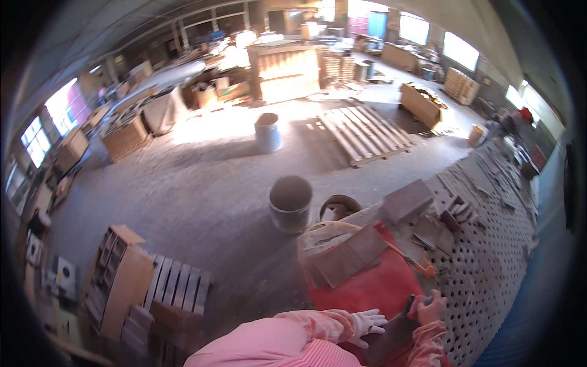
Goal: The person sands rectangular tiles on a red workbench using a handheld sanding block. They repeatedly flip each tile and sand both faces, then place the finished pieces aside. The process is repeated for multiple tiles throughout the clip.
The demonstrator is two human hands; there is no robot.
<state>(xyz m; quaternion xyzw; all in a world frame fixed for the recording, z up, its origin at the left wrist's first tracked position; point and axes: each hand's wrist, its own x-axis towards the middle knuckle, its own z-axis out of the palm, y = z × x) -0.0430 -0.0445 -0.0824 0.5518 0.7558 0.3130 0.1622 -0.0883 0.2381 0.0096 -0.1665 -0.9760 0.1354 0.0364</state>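
Note:
My left hand [368, 324], in a white glove, lies with its fingers spread at the edge of a dark flat piece [389, 338]. My right hand [433, 308] is closed around a hand tool [415, 306] with red and dark parts, at the piece's far right edge. The tool's exact kind is blurred. Beneath both hands a red sheet [355, 291] covers part of the workbench. Beyond them, several brown flat pieces [346, 257] overlap on the sheet. An orange-handled tool [427, 268] lies to their right.
A perforated bench top [486, 261] runs along my right, bearing a brown block [407, 200] and scraps. Ahead stand a grey bin [290, 204] and a lower round bin [340, 208]. A pallet [367, 133] lies farther off. A co-worker [509, 124] bends over at far right. A cardboard box [126, 289] is at left.

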